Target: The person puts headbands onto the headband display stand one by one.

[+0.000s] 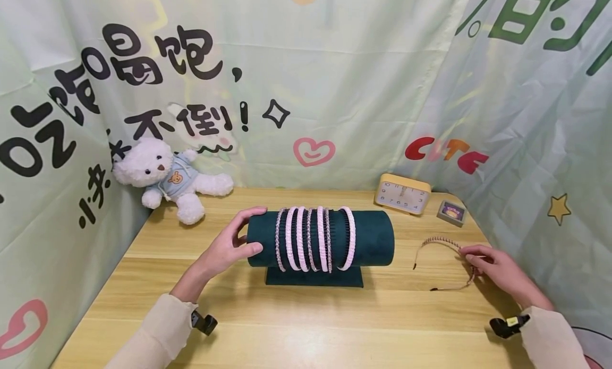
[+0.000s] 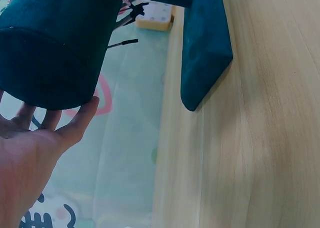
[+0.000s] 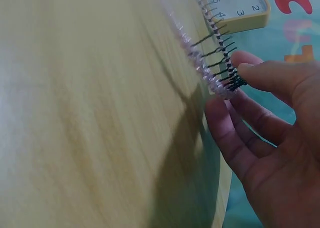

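Note:
A dark green velvet headband stand (image 1: 373, 236), a roll on a flat foot, stands mid-table with several pink and beaded headbands (image 1: 300, 239) looped over it. My left hand (image 1: 227, 252) grips the roll's left end, thumb in front and fingers over the top and back. In the left wrist view, the fingertips (image 2: 85, 112) touch the rim of that end. To the right, my right hand (image 1: 499, 268) pinches a thin beaded headband (image 1: 442, 240) by one side, its two tips pointing left. The right wrist view shows small comb teeth along the headband (image 3: 205, 70).
A white teddy bear (image 1: 179, 178) in a blue top sits at the back left. A yellow clock (image 1: 403, 194) and a small grey box (image 1: 451, 213) stand at the back right. Printed curtains (image 1: 268, 162) enclose the wooden table (image 1: 229, 326).

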Demonstrator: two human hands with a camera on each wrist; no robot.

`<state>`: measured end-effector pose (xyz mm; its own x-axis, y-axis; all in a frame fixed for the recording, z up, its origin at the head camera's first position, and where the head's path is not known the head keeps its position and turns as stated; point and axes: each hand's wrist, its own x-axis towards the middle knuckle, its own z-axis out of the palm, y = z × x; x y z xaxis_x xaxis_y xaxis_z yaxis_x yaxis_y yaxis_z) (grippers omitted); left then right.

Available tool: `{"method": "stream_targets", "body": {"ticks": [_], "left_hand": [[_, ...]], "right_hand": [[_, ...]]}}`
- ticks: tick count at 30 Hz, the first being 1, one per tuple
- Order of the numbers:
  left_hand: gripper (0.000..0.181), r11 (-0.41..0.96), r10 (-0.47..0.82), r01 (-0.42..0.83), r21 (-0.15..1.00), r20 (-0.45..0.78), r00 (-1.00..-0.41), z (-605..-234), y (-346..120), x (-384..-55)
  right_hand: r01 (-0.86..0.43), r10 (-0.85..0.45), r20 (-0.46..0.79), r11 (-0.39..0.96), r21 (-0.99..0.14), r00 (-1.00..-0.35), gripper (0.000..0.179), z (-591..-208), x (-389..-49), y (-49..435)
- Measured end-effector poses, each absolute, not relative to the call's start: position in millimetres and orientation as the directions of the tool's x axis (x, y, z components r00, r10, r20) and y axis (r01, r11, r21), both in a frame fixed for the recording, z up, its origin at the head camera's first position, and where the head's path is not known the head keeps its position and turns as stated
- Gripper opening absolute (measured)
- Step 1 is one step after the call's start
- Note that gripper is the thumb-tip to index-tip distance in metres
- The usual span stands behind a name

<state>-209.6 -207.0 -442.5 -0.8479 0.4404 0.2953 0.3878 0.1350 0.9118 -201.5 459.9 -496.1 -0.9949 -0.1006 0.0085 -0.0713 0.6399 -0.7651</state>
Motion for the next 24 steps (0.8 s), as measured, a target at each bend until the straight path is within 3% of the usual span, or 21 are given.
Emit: {"method": "stream_targets", "body": {"ticks": [14, 24], "left_hand": [[0.068, 0.125, 0.444, 0.387, 0.913, 0.298, -0.845, -442.2, -207.8, -209.4], [0.068, 0.121, 0.445, 0.381, 0.917, 0.293, -0.847, -440.4, -206.8, -208.1]], "right_hand": [[-0.107, -0.187, -0.011, 0.610, -0.785, -0.982, 0.037, -493.7, -195.5, 465.2], [-0.079, -0.159, -0.024, 0.612, -0.787, -0.987, 0.037, -493.7, -192.9, 466.8]]}}
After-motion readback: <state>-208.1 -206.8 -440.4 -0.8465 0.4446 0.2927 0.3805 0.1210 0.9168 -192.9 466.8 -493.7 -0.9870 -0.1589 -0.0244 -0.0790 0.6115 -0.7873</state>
